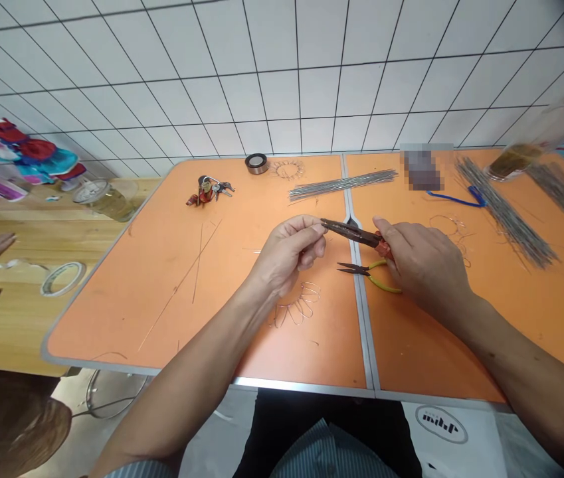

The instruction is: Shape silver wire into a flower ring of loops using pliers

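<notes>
Red-handled needle-nose pliers [354, 233] are gripped in the right hand [424, 265] over an orange tabletop [97, 312], tips at the left hand [289, 251], closed in a pinch, contents indiscernible. Around lie one yellow-handled pair [363, 269] and three wire bundles [344, 184]; behind, white tiles [272, 33]; below, an oval label [441, 423], lettering unclear.

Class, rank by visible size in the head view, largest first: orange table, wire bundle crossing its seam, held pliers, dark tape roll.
1. Orange table
2. Wire bundle
3. Held pliers, visible part only
4. Dark tape roll
</notes>
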A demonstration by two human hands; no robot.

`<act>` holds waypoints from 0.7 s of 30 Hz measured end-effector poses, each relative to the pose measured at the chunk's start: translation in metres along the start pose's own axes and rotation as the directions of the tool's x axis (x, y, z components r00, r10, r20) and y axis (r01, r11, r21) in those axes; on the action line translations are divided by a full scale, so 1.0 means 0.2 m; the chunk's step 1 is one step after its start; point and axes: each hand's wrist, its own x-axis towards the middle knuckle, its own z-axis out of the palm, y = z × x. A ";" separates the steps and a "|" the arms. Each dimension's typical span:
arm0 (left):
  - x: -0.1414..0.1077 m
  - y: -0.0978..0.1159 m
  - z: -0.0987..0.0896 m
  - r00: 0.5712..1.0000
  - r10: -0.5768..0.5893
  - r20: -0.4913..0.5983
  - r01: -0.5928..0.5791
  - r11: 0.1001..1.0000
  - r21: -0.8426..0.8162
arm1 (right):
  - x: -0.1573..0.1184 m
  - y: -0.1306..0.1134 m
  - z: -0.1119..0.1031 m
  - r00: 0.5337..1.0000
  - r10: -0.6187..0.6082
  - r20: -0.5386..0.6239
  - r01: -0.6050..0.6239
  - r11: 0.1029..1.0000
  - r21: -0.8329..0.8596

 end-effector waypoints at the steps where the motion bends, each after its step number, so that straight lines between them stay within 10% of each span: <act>1: 0.00 0.00 0.00 1.000 -0.001 0.004 0.001 1.000 0.006 | 0.00 0.01 0.00 1.000 -0.023 -0.018 0.023 1.000 -0.015; 21: 0.00 -0.01 -0.01 0.998 -0.061 0.012 0.061 0.997 -0.037 | -0.01 0.07 0.04 0.991 -0.122 -0.057 0.122 0.992 -0.014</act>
